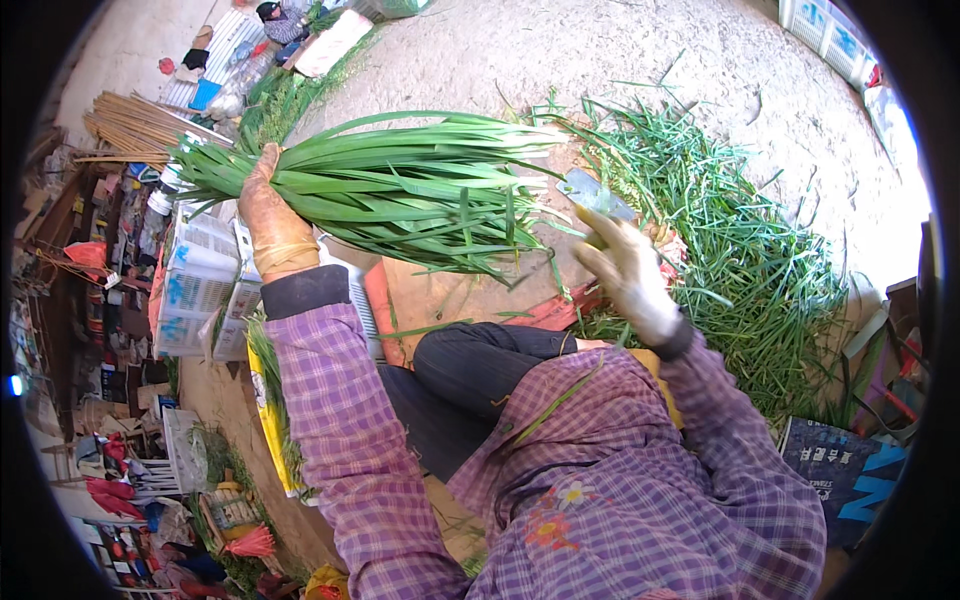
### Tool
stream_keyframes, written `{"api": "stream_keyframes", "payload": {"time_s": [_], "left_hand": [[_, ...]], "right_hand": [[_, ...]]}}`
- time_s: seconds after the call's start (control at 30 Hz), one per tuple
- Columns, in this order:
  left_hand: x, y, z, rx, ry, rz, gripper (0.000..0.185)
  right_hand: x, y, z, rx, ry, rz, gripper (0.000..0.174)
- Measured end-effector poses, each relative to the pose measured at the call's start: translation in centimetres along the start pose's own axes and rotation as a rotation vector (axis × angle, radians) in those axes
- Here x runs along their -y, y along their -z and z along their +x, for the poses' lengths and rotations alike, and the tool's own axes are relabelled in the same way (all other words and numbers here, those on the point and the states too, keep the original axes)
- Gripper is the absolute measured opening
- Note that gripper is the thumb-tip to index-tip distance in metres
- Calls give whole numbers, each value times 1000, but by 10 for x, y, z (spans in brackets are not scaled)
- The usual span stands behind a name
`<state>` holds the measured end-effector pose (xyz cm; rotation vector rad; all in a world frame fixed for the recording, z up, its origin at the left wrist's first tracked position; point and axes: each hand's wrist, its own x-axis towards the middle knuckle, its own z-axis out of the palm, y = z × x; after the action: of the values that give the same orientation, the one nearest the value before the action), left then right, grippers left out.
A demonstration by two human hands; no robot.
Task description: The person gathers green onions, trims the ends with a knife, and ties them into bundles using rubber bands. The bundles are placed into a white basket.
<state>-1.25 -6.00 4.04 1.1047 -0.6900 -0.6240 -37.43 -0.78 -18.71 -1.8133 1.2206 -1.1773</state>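
My left hand [277, 217], in a tan, stained glove, grips a thick bunch of long green leaves [405, 180], apparently garlic chives. The bunch lies sideways, its pale stem ends pointing right. My right hand [630, 274], in a whitish glove with soiled fingertips, is just right of those ends with thumb and fingers apart. Right beyond its fingers is a flat metal blade [596, 193]; whether the hand touches it I cannot tell. A heap of loose cut leaves [757, 240] spreads to the right. One loose leaf [562, 401] lies on my checked shirt.
White plastic crates [199, 281] stand at left beside a yellow bag [271, 420] with greens. Thin sticks [131, 127] lie farther back. Another person [285, 26] sits at the top left near more greens. A dark printed sack [836, 472] is at lower right.
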Motion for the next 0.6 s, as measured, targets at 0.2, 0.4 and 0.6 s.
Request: {"api": "stream_keyframes", "payload": {"time_s": [0.2,0.4,0.6], "left_hand": [[-19,10,-18,-8,-60,7,20],[-39,32,-36,-25,-111,-1,22],[-38,27,-48,-49,-85,-56,23]], "right_hand": [[36,-68,29,-233,-109,500,20],[-3,-31,11,-316,-199,332,14],[81,-54,83,23,31,52,34]]}}
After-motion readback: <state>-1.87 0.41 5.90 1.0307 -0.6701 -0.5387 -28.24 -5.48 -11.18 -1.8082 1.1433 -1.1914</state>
